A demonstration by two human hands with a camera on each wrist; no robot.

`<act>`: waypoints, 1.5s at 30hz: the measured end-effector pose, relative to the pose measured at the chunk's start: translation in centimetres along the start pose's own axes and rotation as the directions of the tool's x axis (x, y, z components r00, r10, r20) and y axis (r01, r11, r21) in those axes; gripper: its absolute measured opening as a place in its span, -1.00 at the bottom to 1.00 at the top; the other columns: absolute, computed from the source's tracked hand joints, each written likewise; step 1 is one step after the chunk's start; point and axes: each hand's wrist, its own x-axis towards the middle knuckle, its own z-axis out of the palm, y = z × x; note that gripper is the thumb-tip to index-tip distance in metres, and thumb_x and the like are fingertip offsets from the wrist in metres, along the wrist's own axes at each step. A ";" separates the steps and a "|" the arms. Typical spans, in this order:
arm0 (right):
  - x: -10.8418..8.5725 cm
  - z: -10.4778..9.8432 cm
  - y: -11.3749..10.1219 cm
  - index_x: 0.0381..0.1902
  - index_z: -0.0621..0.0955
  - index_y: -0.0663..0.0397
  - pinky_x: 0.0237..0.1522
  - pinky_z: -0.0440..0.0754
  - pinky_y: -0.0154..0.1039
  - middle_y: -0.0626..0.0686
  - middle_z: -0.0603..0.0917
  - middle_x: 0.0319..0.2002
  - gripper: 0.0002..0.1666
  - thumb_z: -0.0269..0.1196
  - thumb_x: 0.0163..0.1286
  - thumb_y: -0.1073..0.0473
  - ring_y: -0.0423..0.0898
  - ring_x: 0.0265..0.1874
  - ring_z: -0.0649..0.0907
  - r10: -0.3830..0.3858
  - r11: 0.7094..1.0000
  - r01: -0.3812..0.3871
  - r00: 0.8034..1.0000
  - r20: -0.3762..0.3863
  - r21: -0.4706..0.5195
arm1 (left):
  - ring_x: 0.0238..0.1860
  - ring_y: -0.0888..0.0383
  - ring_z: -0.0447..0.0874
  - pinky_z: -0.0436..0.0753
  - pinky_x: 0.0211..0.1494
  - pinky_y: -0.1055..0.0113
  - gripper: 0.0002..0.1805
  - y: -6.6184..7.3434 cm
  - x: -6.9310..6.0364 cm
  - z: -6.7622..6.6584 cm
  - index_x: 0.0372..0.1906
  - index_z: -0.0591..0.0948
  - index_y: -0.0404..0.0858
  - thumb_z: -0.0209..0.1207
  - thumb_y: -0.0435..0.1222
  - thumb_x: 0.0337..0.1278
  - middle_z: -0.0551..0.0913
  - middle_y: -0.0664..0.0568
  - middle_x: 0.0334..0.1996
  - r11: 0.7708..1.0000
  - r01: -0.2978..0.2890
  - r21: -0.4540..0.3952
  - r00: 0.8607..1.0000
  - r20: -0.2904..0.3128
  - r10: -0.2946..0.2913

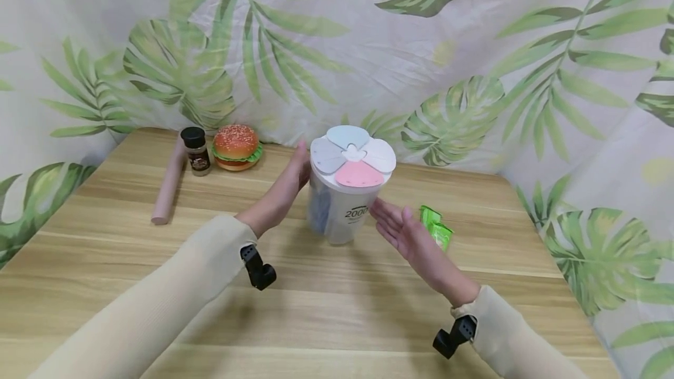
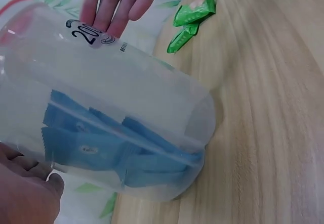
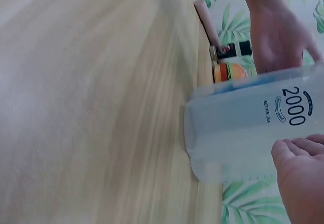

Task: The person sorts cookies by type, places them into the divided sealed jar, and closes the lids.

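Upright on the wooden table is a translucent storage canister [image 1: 344, 215] marked 2000. Its white lid [image 1: 351, 154] carries several petal-shaped flaps, one of them pink. Through the wall, blue packets [image 2: 83, 148] show in one side of the canister. My left hand [image 1: 286, 189] is at its left side with straight fingers, partly hidden behind it. On the opposite side, my right hand [image 1: 408, 235] has its fingers extended toward the lower wall, by the printed label. Whether either palm presses firmly cannot be told. Green packets [image 1: 437, 228] lie just beyond the right hand.
At the back left, a toy hamburger [image 1: 237, 146] stands beside a black-capped spice jar [image 1: 196, 151]. A pinkish rolling rod [image 1: 169, 183] lies left of them. A leaf-patterned cloth [image 1: 295, 45] hangs behind the table [image 1: 326, 320].
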 end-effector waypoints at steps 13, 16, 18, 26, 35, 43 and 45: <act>0.0 1.3 0.1 0.60 -0.06 0.60 0.47 0.32 -0.51 0.49 -0.06 0.65 -0.01 -0.42 0.75 -0.27 0.40 0.66 -0.01 0.014 0.999 -0.015 1.000 -0.016 -0.035 | 0.76 -0.03 -0.21 -0.14 0.79 -0.02 -0.08 -0.3 0.4 0.0 0.72 -0.09 -0.23 -0.70 0.29 0.57 -0.10 -0.09 0.74 1.000 -0.003 -0.013 0.998 -0.066 0.002; 0.0 1.3 0.3 0.61 -0.03 0.56 0.50 0.30 -0.45 0.46 -0.03 0.65 -0.04 -0.41 0.75 -0.25 0.38 0.66 0.02 0.012 0.998 -0.013 1.000 -0.026 -0.064 | 0.75 -0.04 -0.16 -0.11 0.79 0.01 -0.08 -0.4 0.3 -0.1 0.72 -0.06 -0.24 -0.69 0.29 0.58 -0.07 -0.08 0.74 1.000 -0.002 0.002 0.996 -0.086 0.002; 0.0 1.2 0.5 0.61 0.00 0.53 0.54 0.29 -0.36 0.44 0.02 0.65 -0.07 -0.41 0.76 -0.23 0.35 0.66 0.06 0.010 0.994 -0.015 0.999 -0.042 -0.107 | 0.74 -0.05 -0.06 -0.04 0.79 0.03 -0.09 -0.4 0.3 -0.1 0.70 0.01 -0.26 -0.67 0.27 0.60 0.00 -0.10 0.72 0.999 -0.009 0.035 0.993 -0.120 0.014; -0.3 0.5 -0.4 0.59 0.22 0.42 0.56 0.31 0.14 0.36 0.30 0.59 -0.30 -0.28 0.79 -0.01 0.30 0.59 0.31 -0.032 0.920 0.000 0.997 -0.076 -0.391 | 0.62 -0.09 0.30 0.14 0.74 0.03 -0.20 1.8 -0.1 -1.1 0.63 0.24 -0.30 -0.56 0.15 0.71 0.39 -0.20 0.56 0.959 -0.063 0.276 0.955 -0.262 0.138; -0.3 -0.3 -4.2 0.16 0.72 0.07 0.01 0.76 -0.18 0.01 0.84 0.02 -0.70 0.20 0.63 0.12 -0.16 -0.06 0.79 -0.151 0.716 0.045 0.984 -0.092 -0.697 | 0.51 0.02 0.50 0.42 0.61 0.07 -0.39 4.2 -1.9 -1.8 0.45 0.55 -0.22 -0.17 0.07 0.70 0.60 -0.06 0.42 0.822 -0.313 0.477 0.879 -0.183 0.441; 1.5 -1.0 -5.9 -0.04 0.77 0.19 0.01 0.65 -0.47 0.09 0.80 -0.15 -0.73 0.41 0.32 0.46 -0.15 -0.12 0.70 -0.597 0.474 0.369 0.802 0.017 -0.799 | 0.40 -0.09 0.62 0.52 0.53 -0.02 -0.60 5.1 -3.7 -0.6 0.30 0.68 -0.26 0.23 -0.20 0.50 0.70 -0.12 0.30 0.502 -0.541 0.675 0.781 0.181 0.598; 2.1 -1.1 -6.1 0.03 0.75 0.19 0.20 0.62 -0.44 0.11 0.79 -0.02 -0.65 0.44 0.29 0.46 -0.06 0.03 0.72 -0.608 0.445 0.386 0.793 0.044 -0.808 | 0.39 -0.10 0.64 0.53 0.52 -0.02 -0.58 5.0 -3.9 -0.3 0.30 0.68 -0.26 0.28 -0.19 0.45 0.71 -0.13 0.28 0.435 -0.565 0.701 0.762 0.243 0.600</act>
